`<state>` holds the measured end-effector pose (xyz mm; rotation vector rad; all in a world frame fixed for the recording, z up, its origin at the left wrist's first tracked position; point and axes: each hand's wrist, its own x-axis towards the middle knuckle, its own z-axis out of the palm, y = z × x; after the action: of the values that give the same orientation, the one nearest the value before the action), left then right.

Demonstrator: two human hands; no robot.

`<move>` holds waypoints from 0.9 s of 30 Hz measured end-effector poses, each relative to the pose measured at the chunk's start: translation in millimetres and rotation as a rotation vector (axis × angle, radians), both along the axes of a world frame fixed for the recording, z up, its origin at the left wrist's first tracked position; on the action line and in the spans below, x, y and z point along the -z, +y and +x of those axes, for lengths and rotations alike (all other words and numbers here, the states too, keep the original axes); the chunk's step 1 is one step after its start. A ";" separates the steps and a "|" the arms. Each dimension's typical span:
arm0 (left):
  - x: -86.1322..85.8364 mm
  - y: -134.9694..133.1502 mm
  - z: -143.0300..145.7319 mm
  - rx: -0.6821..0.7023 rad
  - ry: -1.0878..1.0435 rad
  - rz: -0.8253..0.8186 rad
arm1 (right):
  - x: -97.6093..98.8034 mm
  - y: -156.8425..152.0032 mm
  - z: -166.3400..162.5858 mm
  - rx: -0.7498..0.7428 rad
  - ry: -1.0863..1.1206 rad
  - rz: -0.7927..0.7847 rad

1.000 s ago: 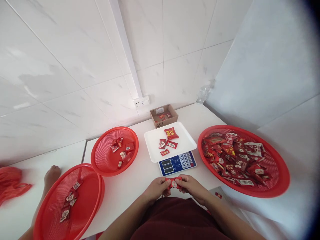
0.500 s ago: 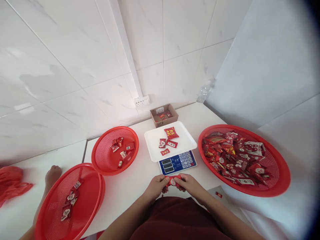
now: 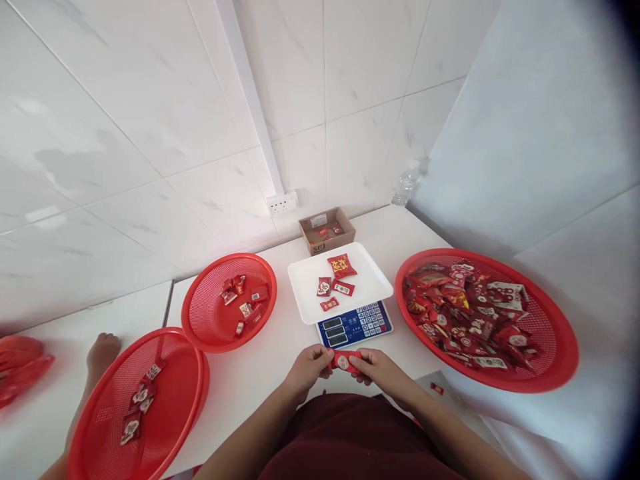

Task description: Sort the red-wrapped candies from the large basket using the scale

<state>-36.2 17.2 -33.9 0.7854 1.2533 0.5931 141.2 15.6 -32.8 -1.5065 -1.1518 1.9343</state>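
Observation:
A small red packet (image 3: 343, 361) with a round pale print is stretched between my two hands, just in front of the scale. My left hand (image 3: 311, 372) pinches its left end, and my right hand (image 3: 376, 368) pinches the right end. Behind them stands a blue digital scale (image 3: 355, 327) with a white tray (image 3: 305, 280) on top. On the tray lie a larger red packet (image 3: 342, 266) with yellow characters, a red-and-white packet (image 3: 324, 287), a narrow red packet (image 3: 343, 287) and a tiny red packet (image 3: 329, 305).
At right, a large red basket (image 3: 560, 333) holds many packets. Two red baskets, one farther back (image 3: 197, 293) and one nearer (image 3: 175, 427), hold several each. A cardboard box (image 3: 327, 247) stands behind the scale. Another person's hand (image 3: 104, 350) and a red plastic bag (image 3: 23, 367) are at left.
The packet in my hands has turned slightly and shows more of its printed face. The red bag at far left has shifted and changed shape.

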 end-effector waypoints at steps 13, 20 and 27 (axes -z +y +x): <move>-15.7 56.9 -13.5 -0.076 0.141 0.172 | 9.8 2.3 20.9 0.089 -0.081 -0.021; -13.9 111.7 -24.9 -0.100 0.243 0.212 | 21.4 -6.7 29.7 0.114 -0.084 -0.039; -7.1 145.1 -18.2 -0.076 0.399 0.213 | 26.3 -7.3 30.9 0.133 -0.083 -0.019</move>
<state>-54.4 162.3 -26.9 1.0746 1.6073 0.6591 172.1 8.3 -59.1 -1.6440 -1.0420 1.8149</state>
